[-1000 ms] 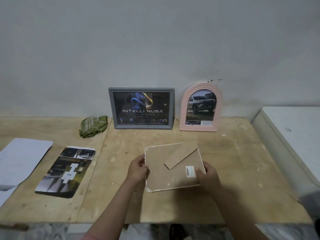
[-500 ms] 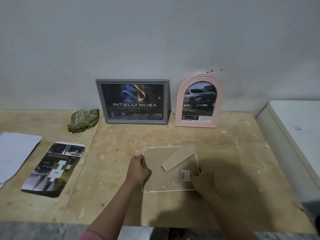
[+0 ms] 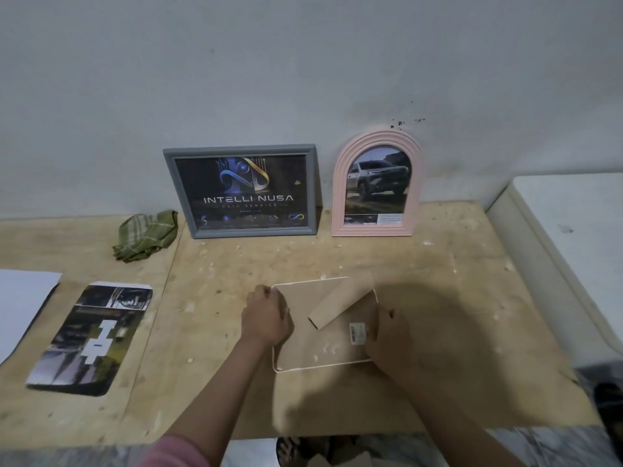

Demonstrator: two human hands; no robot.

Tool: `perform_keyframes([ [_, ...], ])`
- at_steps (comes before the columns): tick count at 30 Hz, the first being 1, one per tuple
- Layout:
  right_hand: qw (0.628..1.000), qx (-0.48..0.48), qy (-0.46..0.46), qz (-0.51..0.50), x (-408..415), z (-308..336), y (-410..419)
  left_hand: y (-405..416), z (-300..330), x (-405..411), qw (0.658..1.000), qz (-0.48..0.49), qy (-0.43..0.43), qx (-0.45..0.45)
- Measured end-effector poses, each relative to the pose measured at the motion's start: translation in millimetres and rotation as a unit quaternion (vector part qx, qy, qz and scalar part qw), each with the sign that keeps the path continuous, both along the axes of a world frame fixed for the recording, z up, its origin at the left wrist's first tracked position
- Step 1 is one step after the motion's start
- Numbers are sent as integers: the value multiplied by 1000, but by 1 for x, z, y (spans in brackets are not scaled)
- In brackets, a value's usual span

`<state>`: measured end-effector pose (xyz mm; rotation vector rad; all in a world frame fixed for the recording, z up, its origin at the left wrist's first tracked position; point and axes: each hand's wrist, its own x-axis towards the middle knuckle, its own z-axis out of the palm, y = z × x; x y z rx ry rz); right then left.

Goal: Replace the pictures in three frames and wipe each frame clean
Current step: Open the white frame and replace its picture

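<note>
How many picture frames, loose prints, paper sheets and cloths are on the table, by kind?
Picture frames: 3, the grey frame, pink arched frame, white frame lying face down
Loose prints: 1
White paper sheets: 1
Green cloths: 1
Total: 6

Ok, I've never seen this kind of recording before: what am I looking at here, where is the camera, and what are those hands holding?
There is no machine: the camera sits on a person's head and looks down at their own hands over a wooden table. The left hand and right hand grip opposite edges of a white frame lying face down, its brown back and stand showing. Against the wall lean a grey frame and a pink arched frame, both with pictures in. Left of them lies a green cloth; nearer, a loose printed picture and white paper.
</note>
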<state>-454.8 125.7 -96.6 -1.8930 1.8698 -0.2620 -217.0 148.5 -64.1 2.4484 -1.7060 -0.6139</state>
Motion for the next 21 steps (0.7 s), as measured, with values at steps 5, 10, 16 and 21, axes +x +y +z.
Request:
perform_keyframes([
  [5, 1000, 1, 4, 1, 0, 1, 0, -8, 3, 1, 1000, 7, -14, 12],
  [10, 1000, 23, -17, 2, 3, 6, 2, -21, 13, 3, 991, 89, 88, 39],
  [16, 999, 38, -34, -18, 6, 11, 4, -39, 29, 7, 965, 165, 186, 89],
  [21, 998, 39, -42, -25, 11, 13, 4, -44, 38, 8, 956, 168, 216, 106],
])
